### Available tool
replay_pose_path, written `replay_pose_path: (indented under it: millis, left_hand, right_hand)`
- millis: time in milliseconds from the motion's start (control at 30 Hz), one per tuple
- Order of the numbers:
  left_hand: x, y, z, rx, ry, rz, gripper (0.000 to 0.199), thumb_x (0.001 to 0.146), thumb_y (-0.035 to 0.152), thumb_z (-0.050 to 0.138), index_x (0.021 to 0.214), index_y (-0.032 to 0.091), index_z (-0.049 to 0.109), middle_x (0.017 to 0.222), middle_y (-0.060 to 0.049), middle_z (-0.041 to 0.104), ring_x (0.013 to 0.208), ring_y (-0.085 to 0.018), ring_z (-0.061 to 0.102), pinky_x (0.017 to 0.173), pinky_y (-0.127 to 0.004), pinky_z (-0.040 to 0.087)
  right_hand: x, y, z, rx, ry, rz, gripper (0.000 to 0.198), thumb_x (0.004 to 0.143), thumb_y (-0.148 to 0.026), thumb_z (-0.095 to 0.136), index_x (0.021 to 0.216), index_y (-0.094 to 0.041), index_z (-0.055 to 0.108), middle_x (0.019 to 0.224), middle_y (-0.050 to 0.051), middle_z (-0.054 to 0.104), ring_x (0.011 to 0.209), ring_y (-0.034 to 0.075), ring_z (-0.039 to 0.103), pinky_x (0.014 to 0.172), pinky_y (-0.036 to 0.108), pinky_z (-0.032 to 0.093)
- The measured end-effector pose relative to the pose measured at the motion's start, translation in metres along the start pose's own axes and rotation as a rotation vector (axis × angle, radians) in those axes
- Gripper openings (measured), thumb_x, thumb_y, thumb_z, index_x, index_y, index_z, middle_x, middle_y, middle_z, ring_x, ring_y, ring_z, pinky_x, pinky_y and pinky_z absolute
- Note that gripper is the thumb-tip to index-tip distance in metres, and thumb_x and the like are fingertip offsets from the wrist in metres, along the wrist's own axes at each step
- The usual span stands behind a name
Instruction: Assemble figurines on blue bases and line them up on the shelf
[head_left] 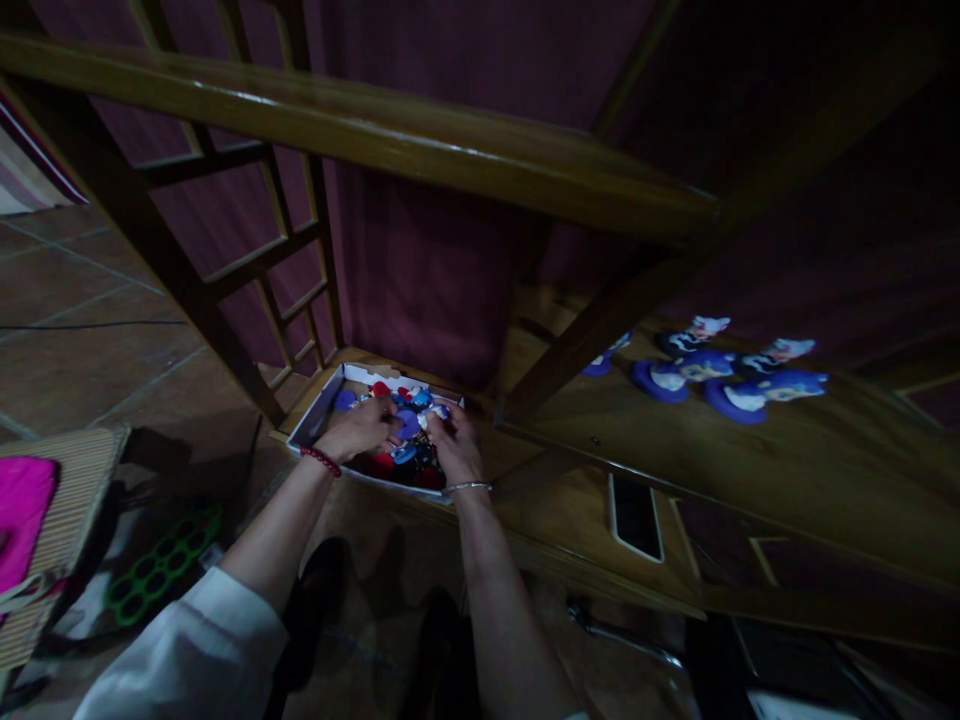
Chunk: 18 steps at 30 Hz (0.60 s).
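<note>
My right hand (457, 440) pinches a white-and-blue figurine (434, 412) inside a white box (319, 407), while my left hand (360, 430) touches a purple disc (407, 426); whether it grips, I cannot tell. Red and blue pieces (420, 398) crowd around my fingers, suggesting plenty left to handle. Across a slanting wooden post (577, 346), which partly hides one, five figures (684, 372) stand on the shelf (675, 445), apparently done. A phone-like object (636, 516) lies below.
</note>
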<state>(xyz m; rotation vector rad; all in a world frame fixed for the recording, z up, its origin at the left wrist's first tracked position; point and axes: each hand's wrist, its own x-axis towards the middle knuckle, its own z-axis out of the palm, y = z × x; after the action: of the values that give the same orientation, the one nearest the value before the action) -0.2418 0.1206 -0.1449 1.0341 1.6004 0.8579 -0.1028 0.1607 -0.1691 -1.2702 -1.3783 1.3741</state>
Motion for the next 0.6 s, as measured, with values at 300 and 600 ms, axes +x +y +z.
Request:
replay_pose_path:
  millis: [300, 600]
  left_hand:
    - [-0.003, 0.010, 0.011, -0.268, -0.078, 0.054, 0.020, 0.069, 0.016, 0.059, 0.088, 0.011, 0.054, 0.064, -0.001, 0.061, 0.064, -0.015, 0.061, 0.062, -0.030, 0.051]
    - [-0.008, 0.015, 0.009, -0.337, -0.148, 0.103, 0.016, 0.069, 0.019, 0.057, 0.082, 0.010, 0.055, 0.073, -0.004, 0.061, 0.063, -0.012, 0.059, 0.059, -0.025, 0.046]
  right_hand:
    - [0.010, 0.013, -0.003, 0.009, 0.037, -0.094, 0.035, 0.064, -0.035, 0.057, 0.097, -0.020, 0.058, 0.091, 0.003, 0.064, 0.078, 0.016, 0.059, 0.070, 0.026, 0.046]
    - [0.009, 0.012, -0.007, 0.016, 0.057, -0.039, 0.039, 0.064, -0.039, 0.058, 0.099, -0.020, 0.058, 0.087, 0.002, 0.065, 0.076, 0.016, 0.059, 0.070, 0.026, 0.046]
